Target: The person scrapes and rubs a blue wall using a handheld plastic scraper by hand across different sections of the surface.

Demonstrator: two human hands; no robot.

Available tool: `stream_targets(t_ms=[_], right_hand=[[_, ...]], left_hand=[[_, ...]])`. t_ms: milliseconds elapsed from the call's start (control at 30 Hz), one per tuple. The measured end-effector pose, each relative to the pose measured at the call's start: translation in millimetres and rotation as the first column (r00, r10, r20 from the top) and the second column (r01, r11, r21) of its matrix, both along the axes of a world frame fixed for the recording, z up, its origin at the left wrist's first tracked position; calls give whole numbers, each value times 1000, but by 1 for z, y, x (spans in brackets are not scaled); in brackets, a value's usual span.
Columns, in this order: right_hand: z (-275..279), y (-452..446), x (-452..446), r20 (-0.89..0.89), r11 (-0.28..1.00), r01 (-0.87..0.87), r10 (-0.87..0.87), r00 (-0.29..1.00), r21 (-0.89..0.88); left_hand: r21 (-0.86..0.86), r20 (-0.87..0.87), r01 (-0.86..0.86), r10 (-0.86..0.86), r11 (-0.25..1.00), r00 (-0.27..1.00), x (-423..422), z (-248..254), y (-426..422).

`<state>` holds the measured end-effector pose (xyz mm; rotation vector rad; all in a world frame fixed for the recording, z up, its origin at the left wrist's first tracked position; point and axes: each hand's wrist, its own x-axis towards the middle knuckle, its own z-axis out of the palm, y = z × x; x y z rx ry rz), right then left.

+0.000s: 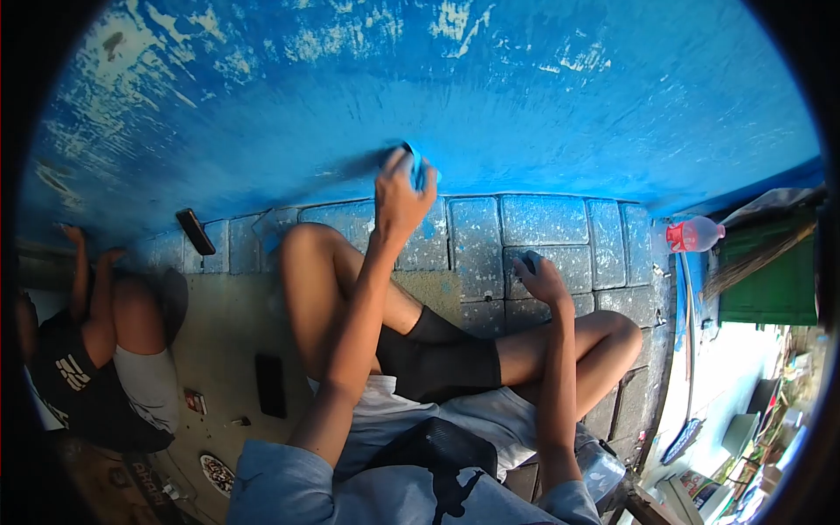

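My left hand (404, 197) is stretched forward to the blue wall (525, 114). Its fingers are curled around a small light-blue curved piece (415, 157) pressed against the paint. Motion blur and the fingers hide what kind of piece it is. My right hand (542, 282) hovers over the paving blocks beside my bent knee. Between its thumb and fingers is a small dark grey piece (530, 260), mostly covered by the hand. White worn patches (236, 61) show high on the wall.
A dark rectangular object (195, 231) stands near the wall, and a black phone (270, 385) lies on the floor. Another person (96, 350) sits at the left, one hand by the wall. A red-labelled plastic bottle (696, 234) and a broom (761, 258) are at right.
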<state>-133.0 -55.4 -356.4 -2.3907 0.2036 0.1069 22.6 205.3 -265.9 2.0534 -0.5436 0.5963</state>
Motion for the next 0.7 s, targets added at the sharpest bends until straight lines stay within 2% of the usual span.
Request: stream_targets(t_ms=[67,133,200,233,267,333,367,467,500,600,667,700], right_hand=[[10,2,1,-66,1000,6,-6,998,-2],[14,4,5,-122,1000,10,-10,993,-8],[16,4,8,-180,997,-8,-5,984,-71],[16,4,8,-176,997,-6,-7,984,-75],[14,4,7,-157,999,-1,-7,988,-53],[9,1,5,-139,999,-12,5,990,-46],[5,-1,5,-98,1000,-4,2,995,-20],[9,3,0,-38,1000,10,-10,999,22],[11,3,2,-70,1000,6,-6,998,8],[13,3,5,-101,1000,11,-12,995,-15],[12,2,7,-152,1000,-12,9,988,-20],[13,3,8,-149,1000,-17,13,989,-24]], left_hand=[[-68,178,-101,112,993,978,0,32,0],[-70,173,-91,102,993,980,-2,32,-3],[-37,114,-90,94,995,989,-3,4,-9],[30,52,-85,84,996,995,-1,-22,-12],[23,55,-88,87,996,995,0,-38,-12],[94,108,-6,-4,996,994,-5,-42,-15],[53,27,4,-5,999,1000,-2,-44,-15],[-35,86,-51,54,998,995,-8,25,-15],[-79,155,-73,85,994,984,-5,35,-14],[-74,216,-78,92,994,972,-5,33,-17],[-28,103,-45,48,999,993,-3,-13,-22],[23,175,-37,32,999,984,0,-39,-22]])
